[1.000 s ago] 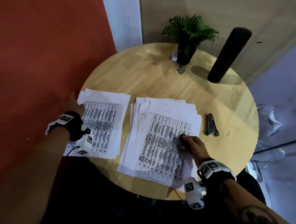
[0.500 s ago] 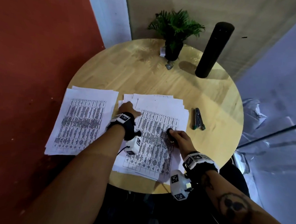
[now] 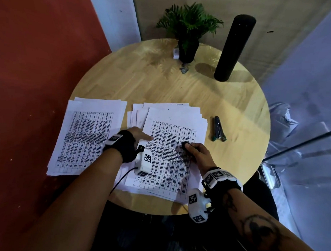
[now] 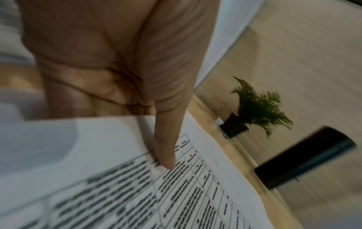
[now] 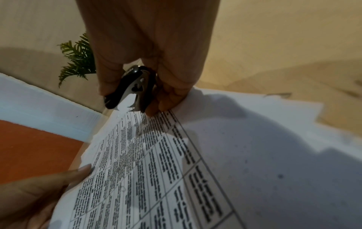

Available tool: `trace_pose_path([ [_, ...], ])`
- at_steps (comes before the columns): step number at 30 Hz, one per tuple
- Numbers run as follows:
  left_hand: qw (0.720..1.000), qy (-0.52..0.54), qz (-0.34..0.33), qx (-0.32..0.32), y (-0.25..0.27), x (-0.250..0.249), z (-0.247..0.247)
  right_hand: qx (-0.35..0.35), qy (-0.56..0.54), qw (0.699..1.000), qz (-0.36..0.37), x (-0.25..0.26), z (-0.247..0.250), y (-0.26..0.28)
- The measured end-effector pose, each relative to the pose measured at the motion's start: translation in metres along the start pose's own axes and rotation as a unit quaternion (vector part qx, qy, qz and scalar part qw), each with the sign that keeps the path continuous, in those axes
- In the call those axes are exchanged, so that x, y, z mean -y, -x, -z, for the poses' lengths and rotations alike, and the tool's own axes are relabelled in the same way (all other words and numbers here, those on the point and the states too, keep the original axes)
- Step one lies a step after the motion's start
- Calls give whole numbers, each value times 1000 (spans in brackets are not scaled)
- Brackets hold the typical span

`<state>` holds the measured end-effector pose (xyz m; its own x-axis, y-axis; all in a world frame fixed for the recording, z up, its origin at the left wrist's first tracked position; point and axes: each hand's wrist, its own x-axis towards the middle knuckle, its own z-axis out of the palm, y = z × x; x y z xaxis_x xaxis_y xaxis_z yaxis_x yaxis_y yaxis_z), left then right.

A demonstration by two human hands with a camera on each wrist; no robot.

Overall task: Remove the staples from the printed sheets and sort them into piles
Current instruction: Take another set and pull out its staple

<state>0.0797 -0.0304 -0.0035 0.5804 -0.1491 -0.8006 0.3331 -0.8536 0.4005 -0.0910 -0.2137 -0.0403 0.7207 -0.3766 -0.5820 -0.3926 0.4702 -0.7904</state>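
Note:
Two lots of printed table sheets lie on the round wooden table (image 3: 159,84). A loose pile (image 3: 86,135) sits at the left and a thicker stack (image 3: 172,129) in the middle. My left hand (image 3: 142,136) is at the stack's left edge. Its thumb (image 4: 166,155) lies on the top sheet (image 4: 195,193), and its fingers are tucked under that sheet's edge. My right hand (image 3: 193,150) grips a black staple remover (image 5: 131,93), also (image 3: 186,145), with its metal claws down on the top sheet near the right side.
A small metal tool (image 3: 218,129) lies on the table right of the stack. A potted plant (image 3: 187,30) and a tall black cylinder (image 3: 233,48) stand at the far edge. A red wall (image 3: 36,64) runs along the left. The left pile overhangs the table rim.
My left hand left the left pile and moved right to the middle stack's left edge, where it took the top sheet. My right hand stayed on the stack with the staple remover.

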Motion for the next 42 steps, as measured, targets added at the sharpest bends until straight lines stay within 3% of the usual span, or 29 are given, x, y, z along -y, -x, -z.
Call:
trace_pose_path([
  [3, 993, 106, -51, -13, -2, 13, -11, -5, 9, 1000, 1, -2, 0, 0],
  [5, 981, 135, -102, -98, -2, 15, -22, -9, 24, 1000, 4, -1, 0, 0],
  [7, 968, 89, -148, -184, 5, 14, -32, -7, 30, 1000, 6, 1, 0, 0],
  [10, 944, 91, -184, -259, 10, 17, -39, 0, 40, 999, 8, 5, -2, 2],
  [16, 903, 222, -259, -260, 22, 16, -33, -18, 93, 994, 46, 33, 5, 3],
  [20, 864, 290, -321, -257, 42, -1, -11, -27, 136, 979, 149, 90, 1, 16],
  [23, 834, 343, -368, -225, 69, -15, 5, -2, 198, 934, 296, 141, -12, 35],
  [25, 820, 362, -393, -207, 84, -22, 12, 4, 270, 899, 344, 174, -19, 49],
  [28, 808, 365, -419, -198, 100, -30, 22, 27, 463, 790, 401, 215, -26, 68],
  [30, 800, 365, -433, -196, 107, -33, 27, 35, 532, 737, 416, 237, -31, 78],
  [35, 788, 366, -460, -185, 125, -33, 34, 109, 604, 677, 406, 268, -46, 95],
  [42, 797, 298, -478, -220, 145, -28, 49, 123, 594, 657, 448, 278, -55, 121],
])
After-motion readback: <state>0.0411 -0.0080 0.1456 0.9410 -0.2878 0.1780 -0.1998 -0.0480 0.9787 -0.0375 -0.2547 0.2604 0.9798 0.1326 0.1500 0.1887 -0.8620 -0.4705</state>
